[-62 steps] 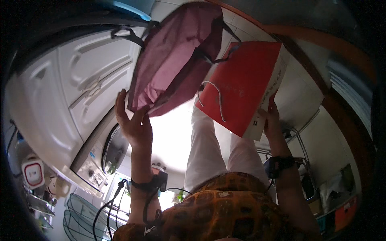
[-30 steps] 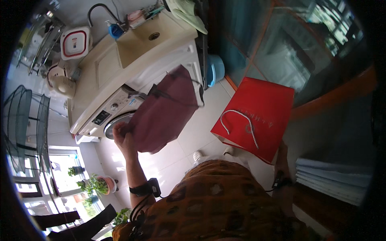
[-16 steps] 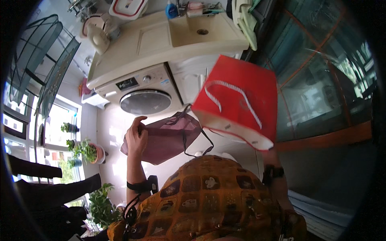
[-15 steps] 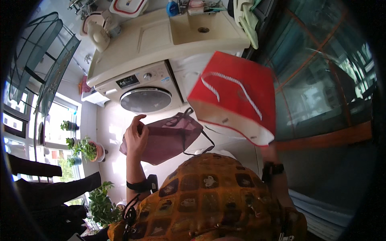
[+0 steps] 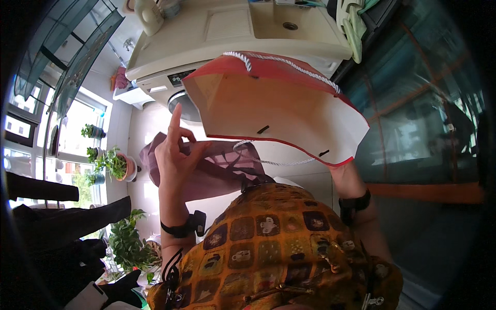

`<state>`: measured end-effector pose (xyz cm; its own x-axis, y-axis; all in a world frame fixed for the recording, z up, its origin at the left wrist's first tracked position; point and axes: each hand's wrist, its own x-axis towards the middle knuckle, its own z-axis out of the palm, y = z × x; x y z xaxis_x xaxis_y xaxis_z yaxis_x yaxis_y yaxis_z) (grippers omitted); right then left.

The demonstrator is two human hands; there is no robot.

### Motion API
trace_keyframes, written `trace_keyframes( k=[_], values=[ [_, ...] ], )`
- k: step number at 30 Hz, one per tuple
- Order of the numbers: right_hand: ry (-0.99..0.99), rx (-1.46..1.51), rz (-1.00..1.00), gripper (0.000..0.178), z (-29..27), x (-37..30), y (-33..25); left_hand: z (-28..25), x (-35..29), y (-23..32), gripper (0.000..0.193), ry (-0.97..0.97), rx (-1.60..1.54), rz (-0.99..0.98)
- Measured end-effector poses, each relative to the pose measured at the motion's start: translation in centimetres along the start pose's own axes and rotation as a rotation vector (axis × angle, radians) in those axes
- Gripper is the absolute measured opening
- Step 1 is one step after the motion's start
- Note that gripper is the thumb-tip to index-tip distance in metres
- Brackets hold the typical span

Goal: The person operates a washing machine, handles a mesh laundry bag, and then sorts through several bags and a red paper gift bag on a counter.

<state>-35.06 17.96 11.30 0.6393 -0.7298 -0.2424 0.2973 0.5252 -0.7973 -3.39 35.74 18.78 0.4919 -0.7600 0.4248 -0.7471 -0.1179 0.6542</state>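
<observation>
A red paper gift bag point(image 5: 279, 111) with a white inside and white rope handles gapes toward me in front of my body. My right hand point(image 5: 345, 174) supports it at its lower right corner; the fingers are hidden behind the bag. My left hand point(image 5: 178, 150) is left of the bag's mouth, index finger stretched up, thumb held apart, the other fingers bent. Below and behind that hand is a purple cloth bag point(image 5: 206, 178) with dark straps, its right end close to my belly. Whether the bent fingers touch the cloth is hard to see.
Ahead stands a washing machine point(image 5: 183, 103) under a cream counter point(image 5: 206, 49) with a sink point(image 5: 271, 23). A white jug point(image 5: 148, 18) is on the counter. Potted plants point(image 5: 116, 163) and dark hanging clothes point(image 5: 67, 222) are at left. Glass doors point(image 5: 413, 103) stand at right.
The red paper bag has swung left and tipped, so its white inside now faces me. My left hand has risen slightly, its index finger now straight. The purple bag has shifted left.
</observation>
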Motion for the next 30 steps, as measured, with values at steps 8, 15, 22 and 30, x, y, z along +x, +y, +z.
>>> trace_keyframes(
  k=[8, 15, 22, 30],
  values=[
    [-0.216, 0.304, 0.087, 0.055, 3.1, 3.0, 0.7, 0.1, 1.4, -1.5, 0.045, 0.041, 0.152, 0.164],
    [-0.317, 0.473, 0.150, 0.054, 3.5, 3.5, 1.0, 2.5, -0.1, -6.0, 0.014, 0.149, 0.014, 0.159],
    [-0.377, 0.562, 0.171, 0.053, 3.6, 3.4, 0.6, 3.4, -0.9, -6.9, 0.012, 0.187, -0.014, 0.156],
    [-0.344, 0.442, 0.107, 0.052, 2.0, 0.3, -0.3, 4.9, -3.6, -10.8, 0.011, 0.273, -0.033, 0.040]
  ],
)
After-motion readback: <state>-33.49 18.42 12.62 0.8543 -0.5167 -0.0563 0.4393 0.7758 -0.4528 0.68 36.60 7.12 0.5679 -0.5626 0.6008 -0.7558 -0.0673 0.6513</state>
